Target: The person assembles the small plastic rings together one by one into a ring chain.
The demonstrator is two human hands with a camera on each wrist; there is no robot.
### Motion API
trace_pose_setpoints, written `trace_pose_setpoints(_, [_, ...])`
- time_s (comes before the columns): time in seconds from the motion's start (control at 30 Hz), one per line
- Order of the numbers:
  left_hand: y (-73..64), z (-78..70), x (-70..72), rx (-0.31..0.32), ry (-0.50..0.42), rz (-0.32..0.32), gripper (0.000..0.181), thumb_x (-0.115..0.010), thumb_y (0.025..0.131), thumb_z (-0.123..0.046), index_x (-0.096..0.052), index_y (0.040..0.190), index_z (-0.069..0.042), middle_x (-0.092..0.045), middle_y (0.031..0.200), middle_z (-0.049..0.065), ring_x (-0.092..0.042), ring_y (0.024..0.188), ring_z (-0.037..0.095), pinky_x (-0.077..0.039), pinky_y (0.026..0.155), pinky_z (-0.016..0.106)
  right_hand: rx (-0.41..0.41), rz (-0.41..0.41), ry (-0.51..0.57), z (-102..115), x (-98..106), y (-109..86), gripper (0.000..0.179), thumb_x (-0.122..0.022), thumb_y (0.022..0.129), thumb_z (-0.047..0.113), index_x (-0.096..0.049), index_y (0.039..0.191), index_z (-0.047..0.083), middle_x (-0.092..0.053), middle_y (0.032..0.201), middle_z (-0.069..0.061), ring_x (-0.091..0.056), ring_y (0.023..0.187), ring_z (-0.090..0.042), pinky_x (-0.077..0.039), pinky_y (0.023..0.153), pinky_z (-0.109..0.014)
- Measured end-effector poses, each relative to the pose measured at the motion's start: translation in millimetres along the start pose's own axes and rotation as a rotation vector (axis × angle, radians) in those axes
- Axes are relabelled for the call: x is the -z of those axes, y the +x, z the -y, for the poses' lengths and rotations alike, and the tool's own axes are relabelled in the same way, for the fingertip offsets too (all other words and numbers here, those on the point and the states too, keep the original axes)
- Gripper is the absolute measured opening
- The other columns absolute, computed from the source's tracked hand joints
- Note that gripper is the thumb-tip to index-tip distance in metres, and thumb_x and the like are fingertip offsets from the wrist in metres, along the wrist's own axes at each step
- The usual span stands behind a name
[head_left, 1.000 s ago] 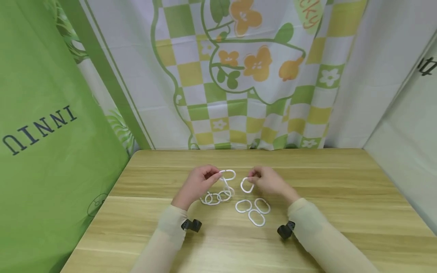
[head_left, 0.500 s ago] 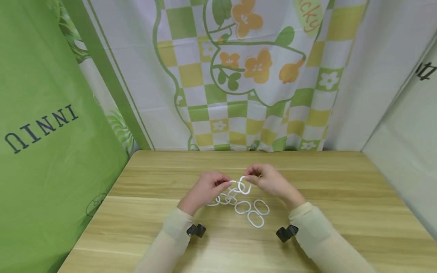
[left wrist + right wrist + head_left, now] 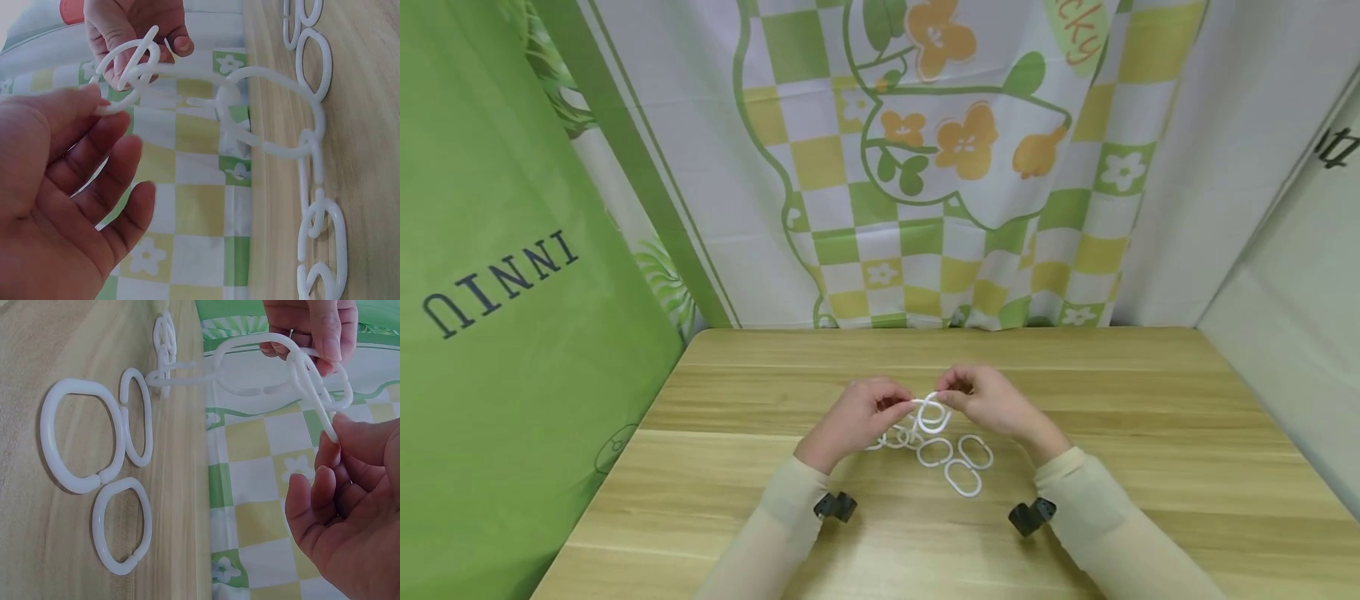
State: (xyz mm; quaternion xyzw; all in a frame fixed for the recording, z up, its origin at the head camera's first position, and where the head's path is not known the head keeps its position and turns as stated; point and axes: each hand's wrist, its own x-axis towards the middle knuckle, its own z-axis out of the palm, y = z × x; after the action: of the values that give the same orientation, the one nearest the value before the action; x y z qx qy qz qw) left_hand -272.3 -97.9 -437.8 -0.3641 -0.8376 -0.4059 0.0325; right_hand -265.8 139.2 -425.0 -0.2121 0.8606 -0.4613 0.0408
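Note:
My left hand [image 3: 859,418] pinches the end ring [image 3: 119,50] of a chain of white plastic oval rings between thumb and forefinger, its other fingers loosely bent. From there the chain [image 3: 320,119] hangs to the table. Between right thumb and forefinger, my right hand [image 3: 991,406] pinches another white plastic ring [image 3: 322,412], held edge-on. This ring crosses the raised chain end in both wrist views; whether it is hooked through, I cannot tell. Part of the chain lies hidden behind my left hand in the head view.
Three loose white rings [image 3: 49,419] lie close together on the wooden table [image 3: 1112,500], in front of my hands. A patterned curtain [image 3: 880,275] hangs behind the table. A green cloth [image 3: 550,375] hangs at the left, and a pale one [image 3: 1292,317] at the right.
My left hand has moved right with the chain end, and my right hand slightly left. The two held rings, apart one second ago, now overlap. The loose rings have stayed put.

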Motion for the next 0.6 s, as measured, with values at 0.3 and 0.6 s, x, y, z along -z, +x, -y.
trace_pose_setpoints(0.3, [0.2, 0.1, 2.3, 0.068, -0.051, 0.085, 0.012, -0.067, 0.095, -0.026, -0.073, 0.097, -0.016, -0.065, 0.083, -0.012, -0.06, 0.073, 0.006, -0.052, 0.066, 0.026, -0.043, -0.066, -0.011, 1.5, 0.4, 0.5, 0.015, -0.062, 0.097, 0.016, -0.07, 0.103, 0.005, -0.065, 0.087, -0.002, -0.055, 0.076, -0.018, -0.047, 0.066, -0.034])
trace_pose_setpoints(0.6, [0.5, 2.9, 1.7, 0.145, -0.066, 0.058, 0.018, -0.063, 0.098, -0.025, -0.072, 0.099, -0.009, -0.069, 0.085, -0.002, -0.059, 0.072, 0.01, -0.051, 0.064, 0.028, -0.038, -0.076, 0.046, 3.2, -3.4, 0.6, 0.014, -0.065, 0.096, 0.018, -0.07, 0.102, 0.005, -0.066, 0.088, -0.006, -0.056, 0.078, -0.019, -0.047, 0.066, -0.033])
